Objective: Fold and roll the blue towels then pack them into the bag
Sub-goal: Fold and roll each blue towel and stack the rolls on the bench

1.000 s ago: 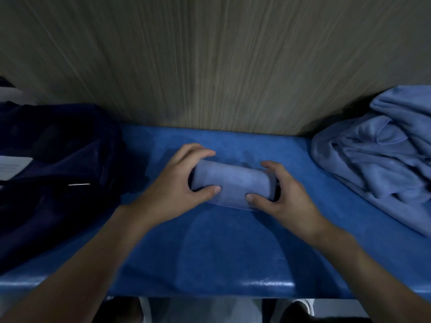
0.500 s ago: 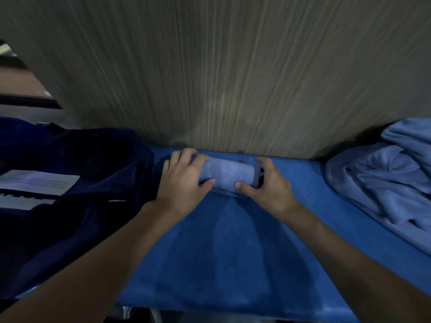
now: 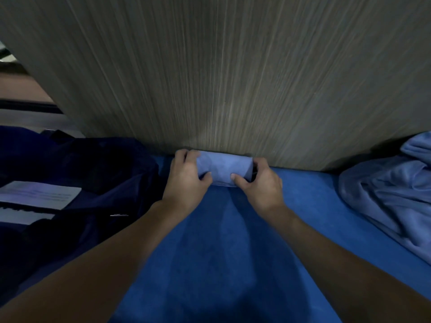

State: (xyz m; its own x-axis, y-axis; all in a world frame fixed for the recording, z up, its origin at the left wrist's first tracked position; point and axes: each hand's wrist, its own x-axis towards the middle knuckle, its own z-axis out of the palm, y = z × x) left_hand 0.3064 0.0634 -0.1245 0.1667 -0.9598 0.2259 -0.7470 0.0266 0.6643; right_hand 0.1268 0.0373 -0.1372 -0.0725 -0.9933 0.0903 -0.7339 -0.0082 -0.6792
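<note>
A rolled light-blue towel (image 3: 225,167) lies on the blue table surface (image 3: 233,241), pressed up against the wooden wall panel at the back. My left hand (image 3: 186,180) grips its left end, thumb in front and fingers over the top. My right hand (image 3: 261,183) grips its right end the same way. A dark navy bag (image 3: 77,183) sits at the left, with its opening facing up. A heap of unfolded light-blue towels (image 3: 391,197) lies at the right.
A grey wood-grain panel (image 3: 233,78) rises straight behind the table. White paper sheets (image 3: 39,194) lie on or in the bag at the far left. The blue surface between my forearms holds nothing.
Both hands have pushed the rolled towel away from me across the table until it meets the wall panel. The grip on both ends has stayed the same.
</note>
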